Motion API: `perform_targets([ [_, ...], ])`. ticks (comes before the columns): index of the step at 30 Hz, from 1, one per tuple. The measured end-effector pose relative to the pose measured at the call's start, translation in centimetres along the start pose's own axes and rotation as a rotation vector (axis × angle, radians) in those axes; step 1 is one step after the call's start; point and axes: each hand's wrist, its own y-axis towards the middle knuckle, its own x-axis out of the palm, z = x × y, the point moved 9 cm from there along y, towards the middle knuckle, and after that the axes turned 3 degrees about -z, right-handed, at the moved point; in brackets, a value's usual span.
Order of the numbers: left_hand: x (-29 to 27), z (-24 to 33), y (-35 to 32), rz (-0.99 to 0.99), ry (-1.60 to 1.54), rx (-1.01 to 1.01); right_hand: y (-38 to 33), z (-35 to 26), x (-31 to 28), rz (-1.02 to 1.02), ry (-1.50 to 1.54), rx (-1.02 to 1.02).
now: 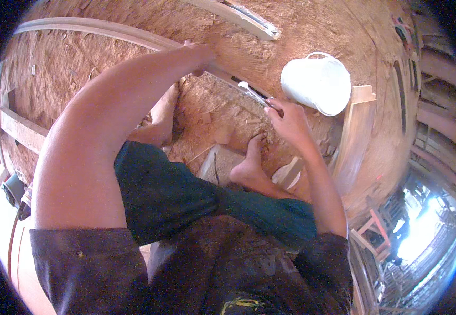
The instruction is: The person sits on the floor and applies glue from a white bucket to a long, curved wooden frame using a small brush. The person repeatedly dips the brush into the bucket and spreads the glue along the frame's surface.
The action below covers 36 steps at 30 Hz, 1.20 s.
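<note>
My left hand [199, 59] is closed around a long wooden strip [107, 31], which runs from the far left toward the middle. My right hand [288, 119] grips a slim dark-handled tool [259, 97] with a white rounded end, held over the near end of the strip. A dark slot or patch shows in the wood beside that white end. I cannot make out the tool's exact kind. Just right of the tool, a white bucket [312, 84] with a handle lies tipped on the ground.
Brown ground strewn with shavings [228, 118] spreads around my bare feet. A grooved timber piece [244, 20] lies at the top, and a pale board [355, 139] stretches along the right. A flat block [220, 163] sits between my feet. At far left is a wooden frame [23, 128].
</note>
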Motion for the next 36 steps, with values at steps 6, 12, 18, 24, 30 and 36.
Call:
perform_targets([
  [6, 0.5, 0.9, 0.9, -0.037, 0.068, 0.026, 1.7, -1.4, 1.0, -0.068, -0.186, 0.039],
  [12, -0.8, 1.7, 0.5, 0.113, 0.089, 0.051, 2.6, 0.9, 1.9, -0.120, -0.480, 0.107],
  [18, 0.5, 0.8, -0.5, -0.075, 0.054, 0.030, -0.1, -2.3, 0.2, -0.152, -0.473, 0.019],
  [24, 0.1, 1.2, -0.2, 0.031, 0.026, 0.067, 2.0, -5.2, 1.3, -0.114, -0.494, -0.001],
  [30, 0.3, 1.4, 0.3, -0.042, 0.019, 0.009, 2.1, -5.3, 1.4, -0.096, -0.491, -0.006],
  [36, -1.7, 1.2, -1.4, 0.014, -0.109, -0.051, 3.8, -2.2, 3.5, -0.081, -0.496, 0.048],
])
